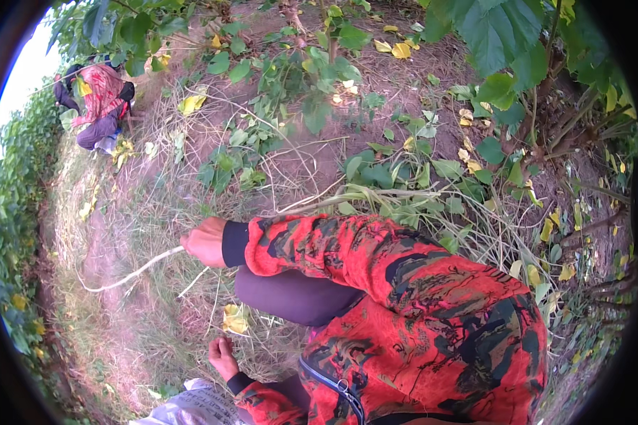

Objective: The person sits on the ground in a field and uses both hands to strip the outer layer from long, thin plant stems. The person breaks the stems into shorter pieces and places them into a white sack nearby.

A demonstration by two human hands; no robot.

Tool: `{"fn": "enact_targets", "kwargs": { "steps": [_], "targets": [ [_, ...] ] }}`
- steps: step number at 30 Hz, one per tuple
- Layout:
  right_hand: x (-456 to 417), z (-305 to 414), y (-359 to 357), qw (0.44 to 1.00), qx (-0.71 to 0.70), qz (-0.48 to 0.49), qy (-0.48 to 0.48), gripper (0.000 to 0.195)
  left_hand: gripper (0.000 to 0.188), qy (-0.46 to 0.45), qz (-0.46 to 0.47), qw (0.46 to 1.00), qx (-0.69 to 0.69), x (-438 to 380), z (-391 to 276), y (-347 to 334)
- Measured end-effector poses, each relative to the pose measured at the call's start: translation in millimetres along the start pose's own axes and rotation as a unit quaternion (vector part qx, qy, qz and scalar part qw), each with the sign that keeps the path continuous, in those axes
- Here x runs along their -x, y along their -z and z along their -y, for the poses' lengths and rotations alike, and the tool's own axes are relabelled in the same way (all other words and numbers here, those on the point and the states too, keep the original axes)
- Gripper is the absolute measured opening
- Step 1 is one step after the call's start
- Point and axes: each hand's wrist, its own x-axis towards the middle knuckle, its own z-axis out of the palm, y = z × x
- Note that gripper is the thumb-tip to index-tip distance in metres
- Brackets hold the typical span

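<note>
My right hand, in the upper part of the view, is closed around the end of a pale, bent plant stem. The stem droops left over the grass. My left hand is lower down, its fingers curled in, with nothing visible in them. It is beside a white woven sack with printing on it, cut off by the bottom edge. A yellow leaf lies between my hands, near my knee in purple trousers. Both sleeves are red camouflage with dark cuffs.
Another person crouches at the upper left among foliage. A leafy hedge runs down the left side. Cut leafy branches lie above my right arm. Shrub stems and large overhanging leaves are at the upper right.
</note>
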Motion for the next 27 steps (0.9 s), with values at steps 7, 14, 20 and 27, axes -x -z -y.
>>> {"fn": "enact_targets", "kwargs": {
  "steps": [7,14,20,27],
  "targets": [
    [-3.3,63.6,-56.9,0.989,-0.019,-0.015,0.147,0.007,0.016,-0.085,0.04,0.995,0.03,3.0,-79.2,-73.2],
    [-9.5,71.4,-79.1,0.988,-0.059,0.002,0.143,0.008,0.018,-0.125,0.04,0.99,0.059,-7.5,-98.0,-102.2],
    [-7.5,69.0,-77.9,0.988,-0.065,-0.01,0.141,0.008,0.013,-0.155,0.028,0.983,0.092,-9.7,-110.1,-112.2],
    [-3.2,58.1,-71.4,0.991,-0.063,-0.02,0.115,0.008,0.017,-0.168,0.07,0.98,0.08,-10.7,-114.7,-114.6]
  ]
}}
